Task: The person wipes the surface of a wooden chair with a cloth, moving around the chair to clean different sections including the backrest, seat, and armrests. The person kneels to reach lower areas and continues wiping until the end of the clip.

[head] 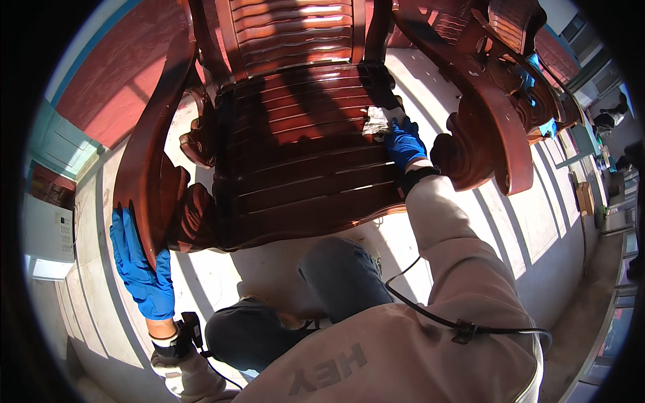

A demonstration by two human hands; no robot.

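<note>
A dark red-brown wooden armchair with a slatted seat and back stands before me. My right hand, in a blue glove, presses a crumpled white cloth onto the right side of the seat slats. The fingers lie over the cloth's right part. My left hand, gloved in blue too, rests around the front end of the chair's left armrest, fingers along its outer side and thumb at the inner side.
Another carved wooden seat stands at the upper right, with light blue cloths on it. A white appliance is at the far left. My bent knees are just before the chair; a black cable crosses my right sleeve.
</note>
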